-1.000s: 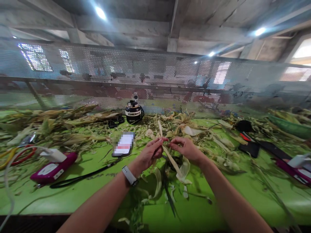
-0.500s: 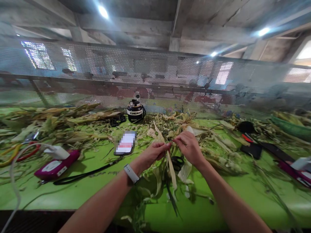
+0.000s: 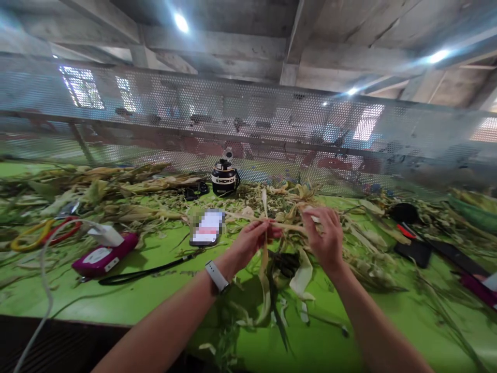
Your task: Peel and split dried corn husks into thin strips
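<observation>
Between thumb and fingers, my left hand (image 3: 254, 239) pinches pale corn husk strips (image 3: 264, 277). One strip runs up and down through the grip, and another lies crosswise, reaching right. My right hand (image 3: 326, 235) is apart from the left, its thumb and fingers spread near the right end of the crosswise strip. Whether a fingertip touches that strip is unclear. Below the hands lie a dark object (image 3: 286, 263) of unclear kind and a wide, curled husk piece (image 3: 302, 277).
Dry husks (image 3: 143, 181) litter the green table (image 3: 166, 305). Left are a phone (image 3: 208, 228), a purple power strip (image 3: 104, 255) with a white plug, cable and rings. A black jar (image 3: 224, 178) stands before the perforated screen (image 3: 248, 114). Black tools (image 3: 413, 252) lie right.
My right hand has let go near the left fingers and moved right, opening. The crosswise strip now shows between the hands. The view has shifted slightly left.
</observation>
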A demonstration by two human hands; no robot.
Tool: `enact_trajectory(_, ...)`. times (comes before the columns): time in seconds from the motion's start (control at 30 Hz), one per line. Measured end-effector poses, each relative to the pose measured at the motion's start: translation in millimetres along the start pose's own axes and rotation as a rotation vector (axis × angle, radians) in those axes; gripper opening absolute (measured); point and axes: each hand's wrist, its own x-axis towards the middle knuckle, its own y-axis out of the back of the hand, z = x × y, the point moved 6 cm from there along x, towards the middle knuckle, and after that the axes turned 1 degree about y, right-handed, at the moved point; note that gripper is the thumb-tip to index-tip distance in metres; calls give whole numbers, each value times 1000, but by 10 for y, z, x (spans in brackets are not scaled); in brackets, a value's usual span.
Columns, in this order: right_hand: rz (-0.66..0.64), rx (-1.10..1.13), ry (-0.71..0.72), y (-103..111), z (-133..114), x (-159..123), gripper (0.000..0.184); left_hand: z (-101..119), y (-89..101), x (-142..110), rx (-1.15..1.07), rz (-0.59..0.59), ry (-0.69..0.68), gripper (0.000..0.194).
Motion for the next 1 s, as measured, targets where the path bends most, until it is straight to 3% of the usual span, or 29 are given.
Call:
enact_trajectory(0.07, -173, 77, -44, -136, -42, -47, 23, 44, 40, 22, -94, 59, -48, 27)
enact_trajectory(0.17, -547, 197, -172, -499, -97, -262, 27, 89, 63, 31, -164, 119, -100, 20)
enact_trajectory(0.27, -736, 422, -355, -785, -114, -495, 27, 113, 65, 19, -194, 157, -141, 19)
enact_trajectory(0.4, -761, 733, -535, -931, -105, -616, 28, 132, 59, 0, -215, 171, -145, 19)
enact_trajectory(0.67, -858, 708, -567, -829, -110, -524, 34, 201, 132, -10, -242, 223, -158, 13)
enact_trajectory(0.9, -759, 772, -759, -869, -13, -603, 32, 262, 190, 25, -179, 240, -186, 21)
enact_trajectory(1.0, -710, 666, -692, -820, 21, -565, 27, 298, 186, 22, -69, 217, -210, 28)
